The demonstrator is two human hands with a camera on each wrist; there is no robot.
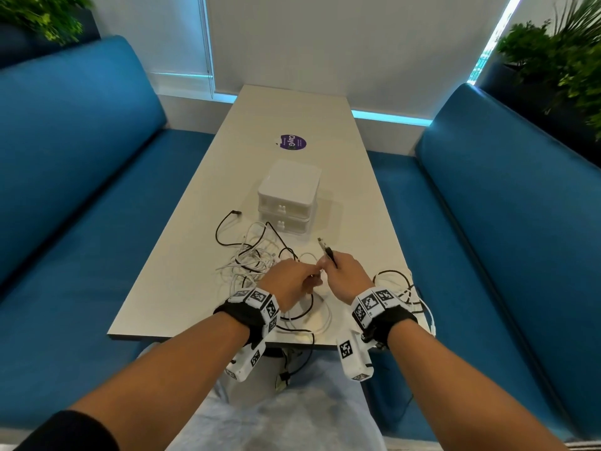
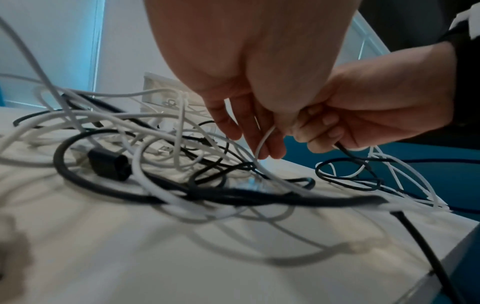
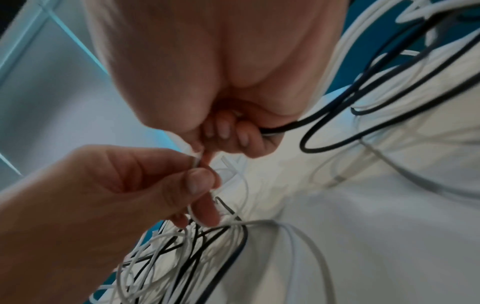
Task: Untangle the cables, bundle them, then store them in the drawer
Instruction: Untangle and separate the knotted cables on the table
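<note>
A tangle of white and black cables (image 1: 257, 258) lies on the table (image 1: 182, 288) in front of a small white two-drawer unit (image 1: 287, 196), both drawers closed. My left hand (image 1: 292, 281) pinches a thin white cable (image 2: 263, 142) between thumb and fingers. My right hand (image 1: 344, 271) sits right beside it, fingers curled round a black cable (image 3: 285, 125) and a white one, with their plug ends (image 1: 325, 247) sticking up out of the fist. More cable loops (image 1: 400, 288) lie behind the right wrist at the table's right edge.
A purple round sticker (image 1: 293, 143) sits on the far half of the table. Blue benches (image 1: 81, 190) flank the table on both sides. A black cable (image 1: 292, 362) hangs over the near table edge toward my lap.
</note>
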